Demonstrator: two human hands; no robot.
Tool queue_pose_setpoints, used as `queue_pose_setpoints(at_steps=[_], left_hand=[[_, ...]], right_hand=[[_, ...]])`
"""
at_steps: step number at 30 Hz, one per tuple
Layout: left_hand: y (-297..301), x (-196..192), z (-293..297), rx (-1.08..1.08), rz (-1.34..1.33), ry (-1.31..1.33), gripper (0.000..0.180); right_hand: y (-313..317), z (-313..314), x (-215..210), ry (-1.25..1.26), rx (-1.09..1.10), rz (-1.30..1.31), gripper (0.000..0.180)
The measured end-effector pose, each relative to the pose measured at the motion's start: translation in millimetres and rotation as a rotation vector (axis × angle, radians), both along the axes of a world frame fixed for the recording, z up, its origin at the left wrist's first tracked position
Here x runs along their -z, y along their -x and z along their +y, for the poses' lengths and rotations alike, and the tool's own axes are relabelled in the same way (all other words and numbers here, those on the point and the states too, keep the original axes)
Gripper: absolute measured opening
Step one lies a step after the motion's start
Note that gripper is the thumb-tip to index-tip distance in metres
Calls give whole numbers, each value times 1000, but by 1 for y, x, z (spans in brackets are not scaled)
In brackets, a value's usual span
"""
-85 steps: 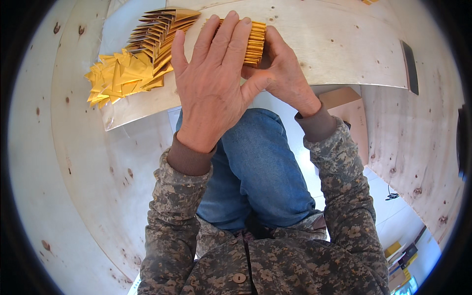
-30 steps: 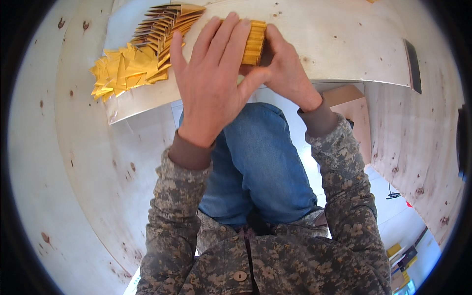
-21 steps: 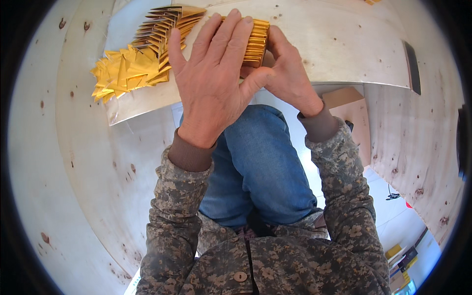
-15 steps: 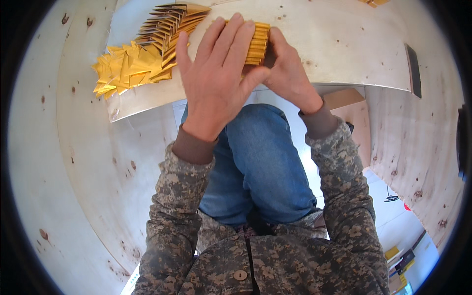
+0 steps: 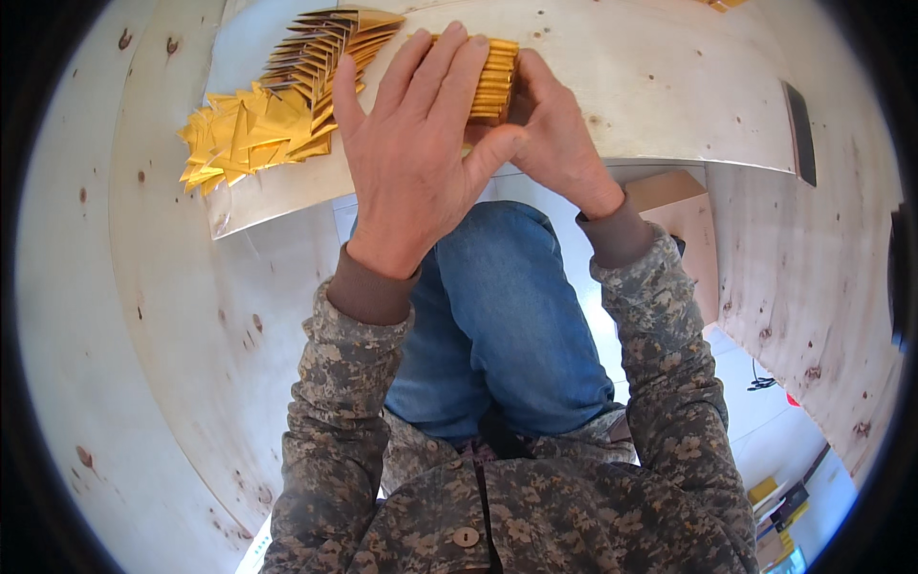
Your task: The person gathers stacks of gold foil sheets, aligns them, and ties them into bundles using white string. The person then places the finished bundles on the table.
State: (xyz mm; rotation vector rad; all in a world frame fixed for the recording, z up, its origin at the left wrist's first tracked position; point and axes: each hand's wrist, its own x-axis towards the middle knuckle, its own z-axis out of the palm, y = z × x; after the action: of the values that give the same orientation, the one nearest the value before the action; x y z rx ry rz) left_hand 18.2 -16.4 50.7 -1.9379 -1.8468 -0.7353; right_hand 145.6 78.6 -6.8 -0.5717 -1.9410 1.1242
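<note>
Between my hands, over the near part of the table, is a compact stack of folded gold foil paper pieces (image 5: 495, 80). My left hand (image 5: 418, 143) lies across the stack's left side and top, its fingers close together and its thumb reaching toward my right hand. Curled against the stack's right side is my right hand (image 5: 559, 129), gripping it; some of its fingers are hidden behind the stack. To the left sit a loose heap of folded gold foil pieces (image 5: 244, 131) and a fanned, overlapping row of gold folded pieces (image 5: 330, 53).
The pale wooden table (image 5: 660, 96) has a dark flat strip (image 5: 799, 134) at its right edge. Below it, a cardboard box (image 5: 681, 225) stands right of my knees. Wooden panels rise on both sides. More gold pieces show at the top right edge.
Both hands and the stack have shifted very slightly; my grip on the stack looks much the same. The heap and fanned row stay as they were.
</note>
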Motion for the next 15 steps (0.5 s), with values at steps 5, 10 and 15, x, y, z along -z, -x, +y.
queue_pose_setpoints(at_steps=[5, 10, 15], left_hand=[[3, 3, 2, 15, -21, -14, 66], [2, 6, 0, 0, -10, 21, 66], [-1, 6, -8, -24, -25, 39, 67]], right_hand=[[3, -1, 2, 126, -34, 74, 63], [2, -2, 6, 63, -21, 11, 63], [1, -8, 5, 76, -42, 12, 64]])
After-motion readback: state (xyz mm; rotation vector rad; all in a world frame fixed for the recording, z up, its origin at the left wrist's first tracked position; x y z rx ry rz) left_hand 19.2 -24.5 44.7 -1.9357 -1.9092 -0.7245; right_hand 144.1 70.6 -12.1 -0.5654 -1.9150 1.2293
